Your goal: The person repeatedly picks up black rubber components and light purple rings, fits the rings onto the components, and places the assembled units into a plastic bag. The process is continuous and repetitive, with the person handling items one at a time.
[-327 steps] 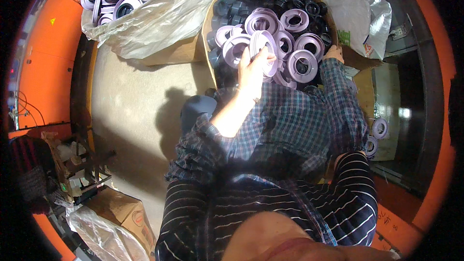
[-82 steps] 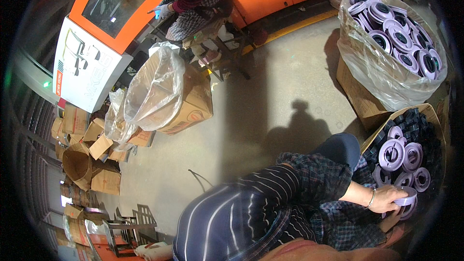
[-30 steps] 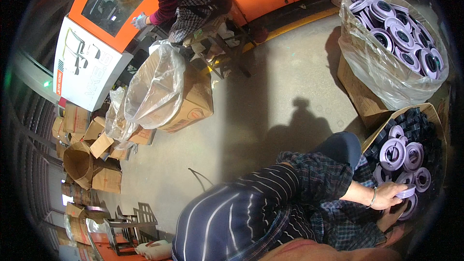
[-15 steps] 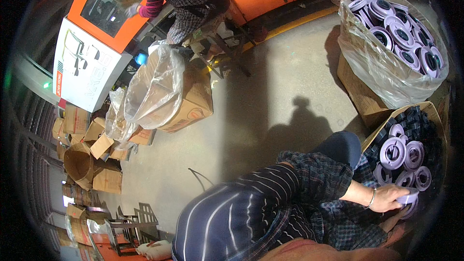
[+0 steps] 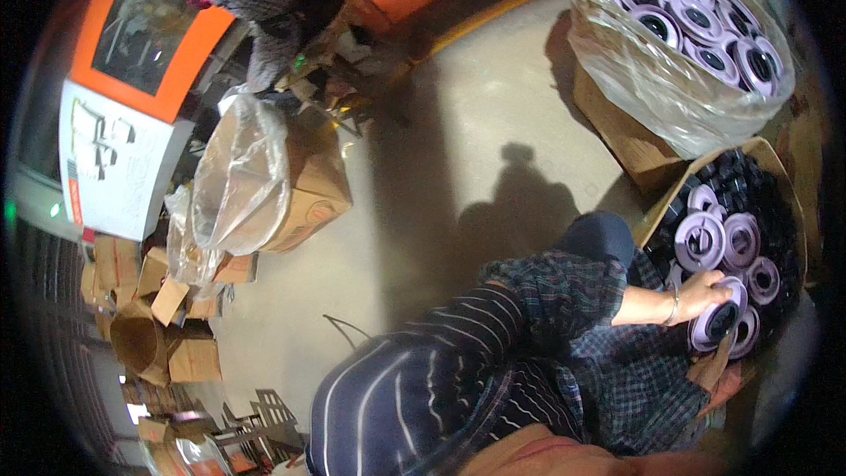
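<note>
Over a carton at the right, my left hand, with a bracelet on its wrist, is closed on the rim of a lilac plastic ring-shaped part with a black round centre. Just below it, my right hand lies partly in shadow, its fingers against the part's lower edge; some of them are hidden. Around and under the hands are several loose lilac rings. These rest on a heap of small black plastic pieces that fills the carton.
Behind stands a bag-lined carton heaped with lilac parts with black centres. Across the floor are another bag-lined carton, stacked cardboard boxes and an orange machine. A person in a checked apron bends beside the machine.
The lilac part has turned from nearly edge-on to show its face and black centre. My view has shifted, moving the surroundings left and mostly upward. The other person has bent forward.
</note>
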Motion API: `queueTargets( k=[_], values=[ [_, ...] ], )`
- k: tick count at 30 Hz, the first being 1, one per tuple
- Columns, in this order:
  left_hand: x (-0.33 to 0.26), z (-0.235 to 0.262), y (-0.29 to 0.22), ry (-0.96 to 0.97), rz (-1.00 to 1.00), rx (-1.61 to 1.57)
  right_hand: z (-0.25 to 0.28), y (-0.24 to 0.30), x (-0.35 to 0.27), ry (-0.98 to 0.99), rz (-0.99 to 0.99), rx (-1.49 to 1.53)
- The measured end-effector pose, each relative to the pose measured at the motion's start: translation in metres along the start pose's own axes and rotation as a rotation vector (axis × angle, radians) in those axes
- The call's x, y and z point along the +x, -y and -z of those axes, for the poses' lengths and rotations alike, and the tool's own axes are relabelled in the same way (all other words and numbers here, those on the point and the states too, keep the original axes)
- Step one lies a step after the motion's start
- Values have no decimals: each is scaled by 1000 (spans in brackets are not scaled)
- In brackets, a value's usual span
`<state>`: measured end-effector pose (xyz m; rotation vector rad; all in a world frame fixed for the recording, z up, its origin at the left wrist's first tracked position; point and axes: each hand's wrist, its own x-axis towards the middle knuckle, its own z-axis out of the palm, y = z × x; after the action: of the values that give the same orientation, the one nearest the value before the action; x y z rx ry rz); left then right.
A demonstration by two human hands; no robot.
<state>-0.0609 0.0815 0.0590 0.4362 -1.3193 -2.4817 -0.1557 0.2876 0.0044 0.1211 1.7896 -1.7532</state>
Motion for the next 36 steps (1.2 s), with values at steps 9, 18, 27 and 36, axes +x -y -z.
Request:
queueTargets(
  k=[9,18,27,36],
  values=[
    [5,4,-6,-238,-298,522,-5,-2,6,-101,78,281],
    [13,21,-30,-256,-367,228,-116,135,39,132,484,200],
    [21,50,-53,-392,-313,-19,-132,120,59,132,554,-417],
    [27,53,-51,-337,-310,-1,-129,10,69,-318,401,-1069]
  ],
)
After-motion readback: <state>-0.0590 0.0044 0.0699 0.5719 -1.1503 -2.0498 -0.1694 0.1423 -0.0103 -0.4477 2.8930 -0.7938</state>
